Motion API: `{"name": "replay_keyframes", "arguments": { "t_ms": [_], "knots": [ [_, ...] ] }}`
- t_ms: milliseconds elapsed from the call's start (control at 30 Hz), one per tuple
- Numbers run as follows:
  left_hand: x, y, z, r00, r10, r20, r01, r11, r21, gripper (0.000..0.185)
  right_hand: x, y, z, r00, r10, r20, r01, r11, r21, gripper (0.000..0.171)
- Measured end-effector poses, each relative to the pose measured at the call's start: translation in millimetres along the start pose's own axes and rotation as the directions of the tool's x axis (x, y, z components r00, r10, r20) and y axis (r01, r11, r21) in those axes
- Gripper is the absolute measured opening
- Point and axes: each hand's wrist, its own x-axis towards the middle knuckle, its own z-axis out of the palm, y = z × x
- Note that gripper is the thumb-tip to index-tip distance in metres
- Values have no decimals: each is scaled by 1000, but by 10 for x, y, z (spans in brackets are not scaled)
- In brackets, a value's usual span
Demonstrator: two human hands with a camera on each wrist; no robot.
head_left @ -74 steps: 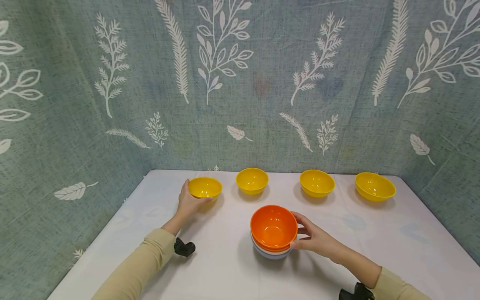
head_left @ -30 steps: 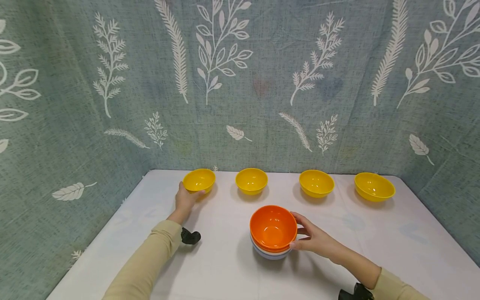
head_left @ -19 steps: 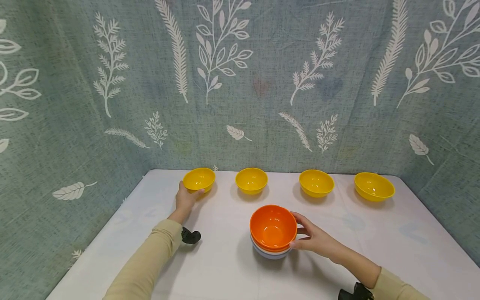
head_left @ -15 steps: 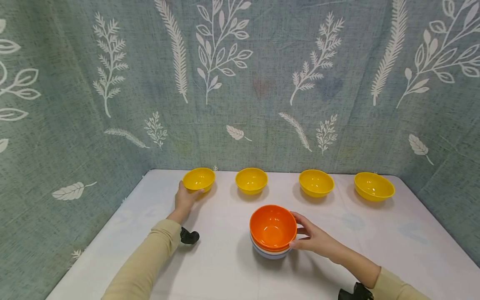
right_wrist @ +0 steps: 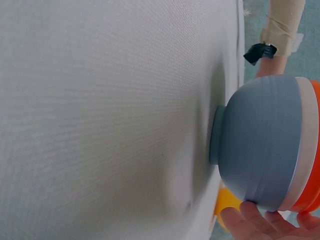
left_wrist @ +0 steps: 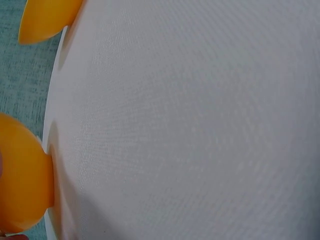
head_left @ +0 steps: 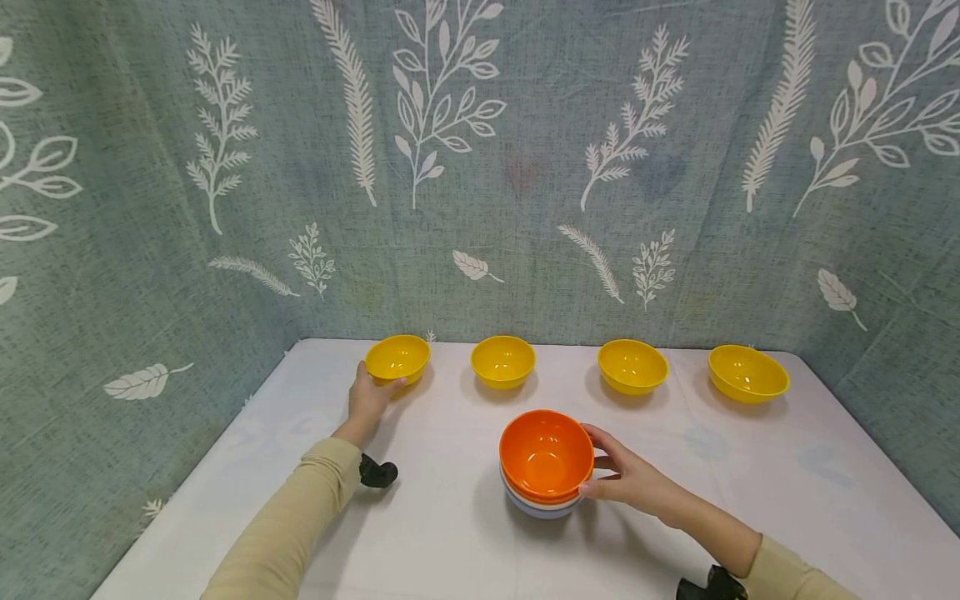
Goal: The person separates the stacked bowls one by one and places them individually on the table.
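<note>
At the table's back left, my left hand (head_left: 371, 400) holds a yellow bowl (head_left: 397, 358), thumb on its near side and fingers at its left. That bowl fills the lower left of the left wrist view, with only a bit of a finger visible. Nearer me, in the middle, stands a stack of bowls: an orange bowl (head_left: 547, 455) on top, a white rim (right_wrist: 300, 145) below it and a blue-grey bowl (right_wrist: 260, 145) at the bottom. My right hand (head_left: 637, 479) holds the stack's right side; in the right wrist view the fingertips touch its wall.
Along the back edge stand more yellow bowls: one left of centre (head_left: 503, 362), one right of centre (head_left: 633, 367) and one at the far right (head_left: 748, 373). White cloth covers the table (head_left: 435, 533). A patterned green curtain (head_left: 480, 208) rises behind and at the sides.
Since the oldest frame my left hand has moved the yellow bowl back and slightly left, to the rear edge. Over the last second it stays put. The right hand and stack have not moved.
</note>
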Motion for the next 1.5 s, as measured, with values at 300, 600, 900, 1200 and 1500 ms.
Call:
{"name": "replay_keyframes", "arguments": {
  "t_ms": [300,600,900,1200,1500],
  "knots": [
    [-57,-25,-33,1000,12,4,-11,999,-37,95,-3,-8,10,1000,7,-2,-7,1000,1,82],
    [-256,29,-65,999,36,-35,-40,993,-108,92,-33,-21,5,996,-81,-19,80,994,-70,88],
    [-642,207,-57,973,215,-82,-227,956,-188,87,-22,11,35,961,-274,-24,265,947,-182,91],
    [-915,349,67,938,344,-33,-340,902,-266,80,14,-10,80,945,-322,-62,304,931,-201,94],
    [-1240,510,164,898,429,103,-374,865,-335,77,50,-19,114,947,-316,-57,298,930,-216,99]
  ]
}}
